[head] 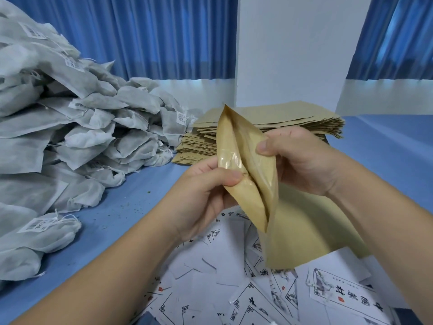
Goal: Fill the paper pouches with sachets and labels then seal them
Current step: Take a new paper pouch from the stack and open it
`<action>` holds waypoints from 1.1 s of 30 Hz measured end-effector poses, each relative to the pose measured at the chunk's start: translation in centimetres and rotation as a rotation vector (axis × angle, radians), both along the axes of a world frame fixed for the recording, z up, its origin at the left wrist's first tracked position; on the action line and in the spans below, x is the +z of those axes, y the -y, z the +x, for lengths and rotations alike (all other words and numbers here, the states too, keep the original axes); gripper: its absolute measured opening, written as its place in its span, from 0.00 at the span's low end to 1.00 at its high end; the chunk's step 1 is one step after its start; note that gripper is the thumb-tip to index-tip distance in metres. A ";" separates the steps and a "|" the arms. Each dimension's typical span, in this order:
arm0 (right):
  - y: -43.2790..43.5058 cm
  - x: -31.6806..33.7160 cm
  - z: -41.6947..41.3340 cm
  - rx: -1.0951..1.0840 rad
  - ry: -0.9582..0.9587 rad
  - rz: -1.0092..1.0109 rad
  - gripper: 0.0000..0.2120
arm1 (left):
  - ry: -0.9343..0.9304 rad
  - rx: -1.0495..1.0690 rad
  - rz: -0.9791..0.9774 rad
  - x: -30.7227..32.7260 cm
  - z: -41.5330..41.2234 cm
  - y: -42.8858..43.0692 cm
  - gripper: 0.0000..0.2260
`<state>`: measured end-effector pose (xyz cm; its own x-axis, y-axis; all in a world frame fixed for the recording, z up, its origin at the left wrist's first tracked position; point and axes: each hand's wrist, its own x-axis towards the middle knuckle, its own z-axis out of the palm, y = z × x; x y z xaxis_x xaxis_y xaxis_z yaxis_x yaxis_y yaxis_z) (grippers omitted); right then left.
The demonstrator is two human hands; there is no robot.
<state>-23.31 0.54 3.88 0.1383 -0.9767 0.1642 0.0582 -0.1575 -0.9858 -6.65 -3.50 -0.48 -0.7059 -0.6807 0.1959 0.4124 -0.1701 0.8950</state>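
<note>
I hold a brown paper pouch [293,226] in front of me, its mouth spread wide and facing up toward me. My left hand [206,191] pinches the near-left lip of the mouth between thumb and fingers. My right hand [297,158] pinches the far-right lip. The glossy inside of the pouch looks empty. A big heap of grey-white fabric sachets [70,127] with small tags lies at the left. White printed labels [234,277] are scattered on the table below my hands.
A stack of flat brown pouches [281,123] lies behind my hands on the blue table [386,146]. A white pillar [293,50] and blue curtains [140,36] stand behind it.
</note>
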 end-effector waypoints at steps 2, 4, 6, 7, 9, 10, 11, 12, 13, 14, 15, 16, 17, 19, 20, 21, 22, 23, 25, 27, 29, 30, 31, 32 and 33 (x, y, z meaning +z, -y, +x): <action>-0.2 0.7 0.2 -0.078 -0.210 -0.036 0.19 | 0.130 0.134 -0.079 0.4 -0.2 -0.3 0.07; -0.4 1.3 1.0 -0.168 -0.507 -0.096 0.14 | 0.309 0.279 -0.204 0.6 -0.4 -0.8 0.05; -0.5 1.6 2.3 -0.254 -0.680 -0.167 0.09 | 0.444 0.317 -0.272 0.8 -0.4 -1.1 0.07; -0.6 1.7 2.9 -0.275 -0.740 -0.200 0.08 | 0.505 0.317 -0.298 1.1 -0.3 -1.3 0.10; -0.8 1.8 4.0 -0.283 -0.826 -0.231 0.07 | 0.594 0.310 -0.377 1.6 -0.2 -1.7 0.11; -1.0 1.9 4.2 -0.287 -0.859 -0.233 0.08 | 0.613 0.312 -0.407 1.7 -0.1 -1.8 0.10; -1.0 1.9 4.2 -0.303 -0.894 -0.233 0.08 | 0.630 0.321 -0.415 1.6 0.0 -1.7 0.11; -1.0 2.1 3.9 -0.333 -0.925 -0.235 0.09 | 0.645 0.336 -0.399 1.6 0.1 -1.6 0.12; -1.1 2.3 3.4 -0.369 -0.946 -0.235 0.08 | 0.666 0.359 -0.374 1.6 0.3 -1.4 0.13; -1.1 2.6 2.9 -0.404 -0.954 -0.228 0.08 | 0.693 0.387 -0.355 1.5 0.4 -1.2 0.14; -1.1 2.9 2.3 -0.429 -0.955 -0.216 0.08 | 0.735 0.410 -0.345 1.5 0.7 -0.9 0.13; -1.1 3.2 1.8 -0.446 -0.953 -0.202 0.08 | 0.779 0.422 -0.342 1.5 1.0 -0.6 0.12; -1.1 3.3 1.5 -0.457 -0.947 -0.190 0.07 | 0.820 0.425 -0.345 1.5 1.3 -0.2 0.11; -1.0 3.1 1.4 -0.460 -0.913 -0.183 0.07 | 0.882 0.421 -0.364 1.6 1.9 0.4 0.10; -0.9 2.9 1.7 -0.454 -0.885 -0.193 0.08 | 0.896 0.425 -0.372 1.6 2.1 0.7 0.10; -0.8 2.7 2.1 -0.447 -0.859 -0.206 0.08 | 0.895 0.430 -0.376 1.5 2.3 0.9 0.10; -0.8 2.5 2.5 -0.436 -0.836 -0.219 0.09 | 0.876 0.418 -0.373 1.4 2.4 1.0 0.11; -0.9 2.3 3.1 -0.420 -0.811 -0.236 0.09 | 0.841 0.385 -0.354 1.4 2.5 0.9 0.12; -1.0 2.0 4.0 -0.390 -0.772 -0.288 0.10 | 0.746 0.279 -0.259 1.4 2.4 0.7 0.14; -1.2 1.8 4.9 -0.379 -0.784 -0.334 0.11 | 0.745 0.255 -0.233 1.3 1.9 0.4 0.17; -1.4 1.6 5.5 -0.390 -0.850 -0.369 0.10 | 0.840 0.338 -0.376 1.0 1.3 0.5 0.14; -1.5 1.6 5.8 -0.405 -0.909 -0.388 0.10 | 0.891 0.379 -0.459 0.9 1.1 0.6 0.11; -1.6 1.8 5.9 -0.422 -0.970 -0.405 0.10 | 0.929 0.407 -0.505 0.7 1.0 0.8 0.10; -1.6 2.0 6.1 -0.439 -1.018 -0.415 0.09 | 0.948 0.413 -0.511 0.6 1.0 0.9 0.11; -1.6 2.3 6.2 -0.453 -1.049 -0.422 0.09 | 0.955 0.401 -0.496 0.7 1.1 1.0 0.12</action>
